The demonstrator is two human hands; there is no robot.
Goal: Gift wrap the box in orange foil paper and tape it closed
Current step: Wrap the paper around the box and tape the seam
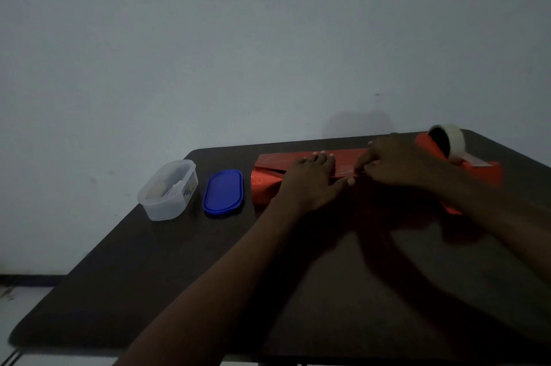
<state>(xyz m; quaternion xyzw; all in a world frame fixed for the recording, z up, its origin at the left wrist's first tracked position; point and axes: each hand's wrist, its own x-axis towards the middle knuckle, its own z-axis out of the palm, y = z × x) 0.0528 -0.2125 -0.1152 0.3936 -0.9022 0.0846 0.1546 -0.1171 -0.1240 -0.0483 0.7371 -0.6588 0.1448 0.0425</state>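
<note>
A long box wrapped in orange foil paper (265,183) lies across the far part of the dark table (179,276). My left hand (313,183) lies flat on top of the package with fingers straight, pressing the paper down. My right hand (396,162) sits just to its right on the seam, fingertips bent down onto the paper; what they pinch is too dark to tell. A roll of clear tape (447,142) in a dispenser rests on the package's right end, behind my right wrist.
A clear plastic tub (168,191) with pale contents stands at the left of the table, its blue lid (223,190) lying flat beside it. A plain wall rises behind the table. Floor shows at the lower left.
</note>
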